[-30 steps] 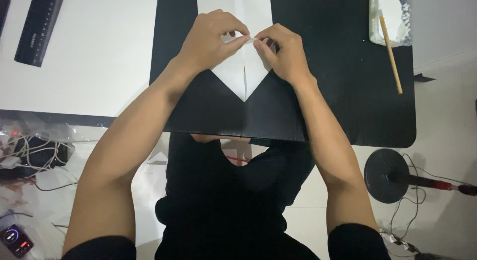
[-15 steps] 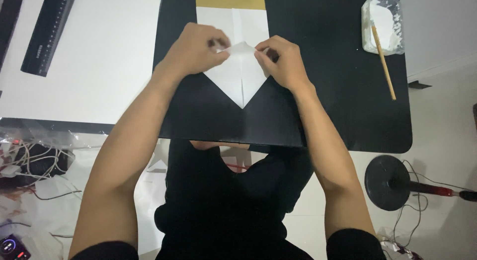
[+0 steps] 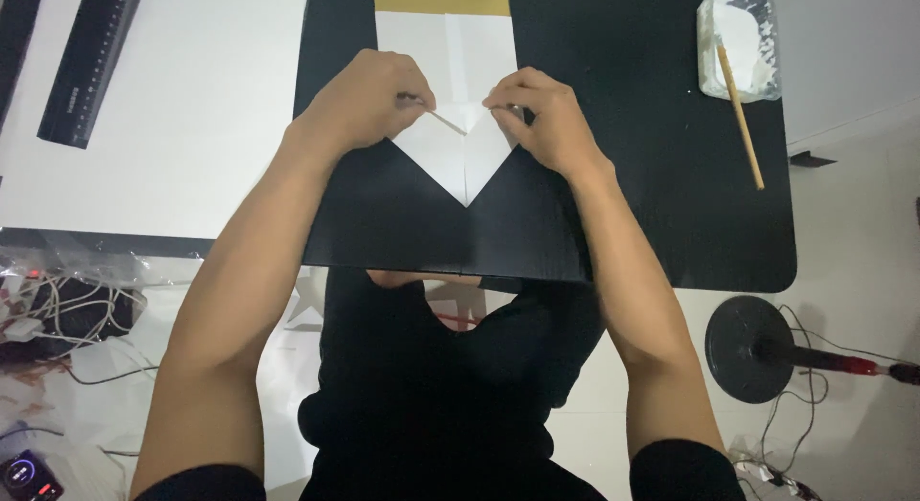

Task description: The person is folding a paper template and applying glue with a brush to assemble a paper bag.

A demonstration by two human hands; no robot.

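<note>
Both hands have spread slightly apart since a half-second ago. The left hand (image 3: 369, 99) and right hand (image 3: 541, 118) pinch the white paper (image 3: 465, 147) on the black mat (image 3: 632, 175). Two lower corners already meet in a point; the upper half remains unfolded.

I see bare forearms ending in a left hand (image 3: 369, 99) and right hand (image 3: 546, 118), short black sleeves at six o'clock, black clothing between.
</note>
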